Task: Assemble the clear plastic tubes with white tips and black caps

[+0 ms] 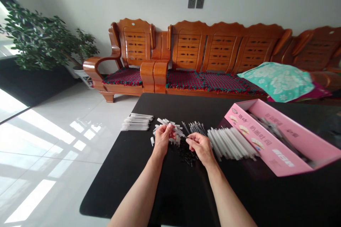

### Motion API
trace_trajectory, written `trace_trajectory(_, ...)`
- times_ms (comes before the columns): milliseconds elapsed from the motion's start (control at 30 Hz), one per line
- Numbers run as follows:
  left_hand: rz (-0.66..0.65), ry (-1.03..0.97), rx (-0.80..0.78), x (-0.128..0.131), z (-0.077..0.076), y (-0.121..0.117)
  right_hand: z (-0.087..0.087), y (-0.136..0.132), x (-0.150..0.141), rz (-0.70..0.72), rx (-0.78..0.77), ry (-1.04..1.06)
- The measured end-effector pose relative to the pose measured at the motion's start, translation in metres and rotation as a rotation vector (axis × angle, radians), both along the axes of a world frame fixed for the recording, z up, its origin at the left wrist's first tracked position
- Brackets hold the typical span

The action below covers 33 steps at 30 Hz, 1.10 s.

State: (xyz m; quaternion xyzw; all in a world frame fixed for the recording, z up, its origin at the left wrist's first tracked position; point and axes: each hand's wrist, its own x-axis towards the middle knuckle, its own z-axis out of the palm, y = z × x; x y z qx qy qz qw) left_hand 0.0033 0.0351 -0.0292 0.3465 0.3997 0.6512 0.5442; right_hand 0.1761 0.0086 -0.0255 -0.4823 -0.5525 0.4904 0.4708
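My left hand is closed in a pinch over a heap of short white caps. What it holds is too small to make out against the heap. Close by on the right, my right hand pinches thumb to forefinger, with something small and dark at its fingertips that I cannot name. Below and between the hands lies a pile of small black plugs. Thin pen refills with metal tips lie just behind my right hand. Beside it, clear white pen barrels are spread in a row.
White finished-looking pens lie stacked at the table's left edge. A pink open box holding greyish pieces stands on the right of the black table. Beyond are a wooden sofa, a turquoise cloth and a potted plant.
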Motion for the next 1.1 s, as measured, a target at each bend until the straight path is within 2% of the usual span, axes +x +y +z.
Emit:
trace_trajectory(233,0.066,-0.052,-0.001,-0.006,0.0,0.004,-0.001,0.002,0.006,-0.014,-0.02,-0.024)
trace_trajectory(500,0.1,-0.079,-0.024,-0.009,0.004,0.003,0.0,0.001,0.006,0.004,0.14,-0.181)
trace_trajectory(767,0.153,-0.037,-0.003,-0.014,0.004,0.004,-0.003,0.002,0.012,-0.05,0.098,-0.213)
trace_trajectory(1000,0.232,-0.077,-0.004,-0.024,0.001,0.007,0.002,-0.001,0.012,-0.015,0.233,-0.535)
trace_trajectory(1100,0.208,-0.087,0.001,-0.024,0.001,0.006,0.004,-0.003,0.01,-0.008,0.254,-0.522)
